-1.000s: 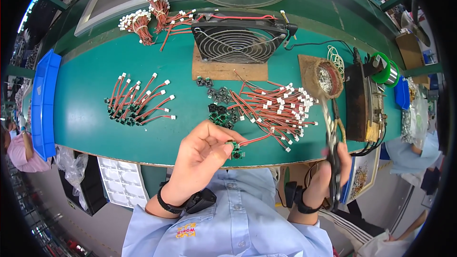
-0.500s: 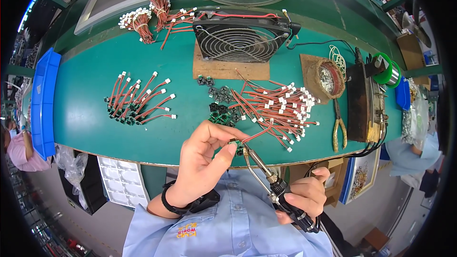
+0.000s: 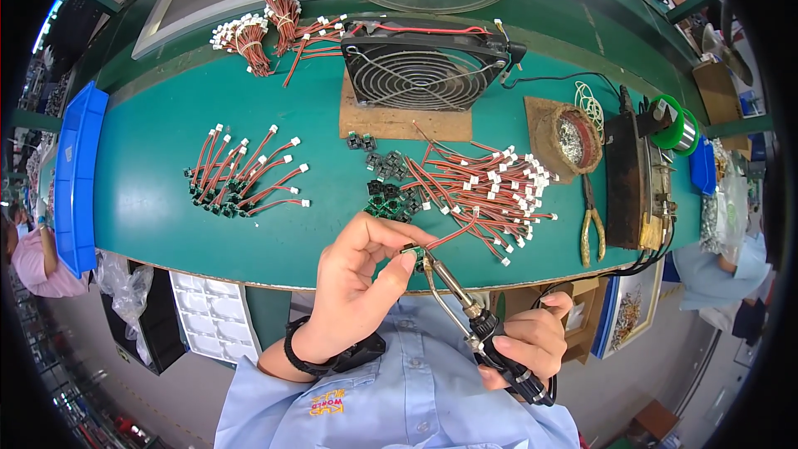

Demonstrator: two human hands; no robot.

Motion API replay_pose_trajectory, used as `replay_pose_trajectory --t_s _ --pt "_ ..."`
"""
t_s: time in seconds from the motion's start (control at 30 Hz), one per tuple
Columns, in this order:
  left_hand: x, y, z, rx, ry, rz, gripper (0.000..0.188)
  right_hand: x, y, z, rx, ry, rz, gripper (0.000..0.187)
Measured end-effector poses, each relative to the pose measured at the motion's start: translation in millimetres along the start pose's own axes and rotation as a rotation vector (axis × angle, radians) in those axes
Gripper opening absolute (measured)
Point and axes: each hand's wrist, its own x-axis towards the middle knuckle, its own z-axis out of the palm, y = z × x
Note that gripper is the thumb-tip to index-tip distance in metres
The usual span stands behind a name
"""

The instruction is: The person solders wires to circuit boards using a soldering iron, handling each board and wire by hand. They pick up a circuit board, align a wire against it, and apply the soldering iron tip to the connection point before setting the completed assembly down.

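- Over the near edge of the counter (image 3: 141,208), about midway along, is the board (image 3: 415,252), small and green, clamped between thumb and forefinger of the left hand (image 3: 356,273).
- From the board's right side the wire (image 3: 453,237) runs up and right toward the wire pile (image 3: 495,183); whether its white end rests there I cannot tell.
- Off the near edge, on the person's side, the right hand (image 3: 534,339) has its fingers wrapped around the iron (image 3: 486,328).
- Up and left from this grip lies the board — the iron's long axis slants that way, its tip at the board's right side, touching or just short, I cannot tell which.
- Nearer the board is the left hand; the right is well apart, only the iron reaching.
- Toward the far edge stands the fan (image 3: 420,75); by the right edge, pliers (image 3: 591,206) lie beside the black box (image 3: 623,191).
- Toward the left edge lie wired boards (image 3: 223,198) — beyond them, the blue bin (image 3: 76,199).
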Motion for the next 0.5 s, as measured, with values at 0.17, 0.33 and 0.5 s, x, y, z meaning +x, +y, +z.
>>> replay_pose_trajectory --t_s 0.17,0.33,0.5 --pt "-0.3 -0.4 0.2 0.038 0.002 0.042 0.012 -0.5 -2.1 -0.1 -0.015 0.000 0.006 0.034" --pt "0.2 -0.7 0.5 0.058 0.003 0.066 0.012 -2.8 -1.7 -0.9 -0.031 0.001 -0.010 0.033" --pt "0.4 -0.1 1.8 0.078 0.023 0.084 0.011 -1.8 -2.4 -2.0 -0.027 0.002 -0.005 0.032"
